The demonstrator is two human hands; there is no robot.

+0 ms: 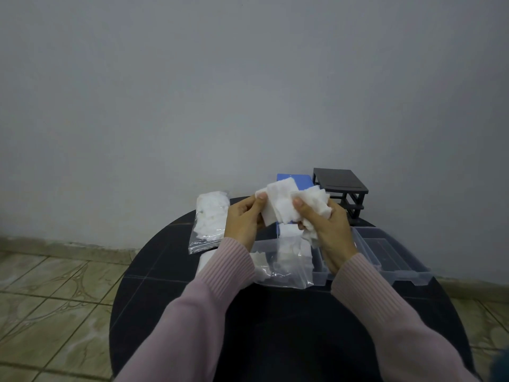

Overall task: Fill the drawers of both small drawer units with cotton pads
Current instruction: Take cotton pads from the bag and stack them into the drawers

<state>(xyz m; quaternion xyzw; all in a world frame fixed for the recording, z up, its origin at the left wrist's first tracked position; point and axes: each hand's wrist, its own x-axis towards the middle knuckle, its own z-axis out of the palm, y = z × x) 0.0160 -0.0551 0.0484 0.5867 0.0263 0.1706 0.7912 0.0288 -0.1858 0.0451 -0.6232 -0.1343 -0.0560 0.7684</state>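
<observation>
Above the round black table's [165, 271] far edge, both hands [242, 219] [327, 227] pinch square white cotton pads [281, 205]; clear plastic drawers [385, 252] look unfilled.

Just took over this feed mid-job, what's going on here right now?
A person holds a bunch of white cotton pads above the round black table, left hand and right hand both pinching them. Clear drawers lie pulled out on the table. The black drawer unit stands empty at the back beside the blue drawer unit. A bag of pads lies to the left.
</observation>
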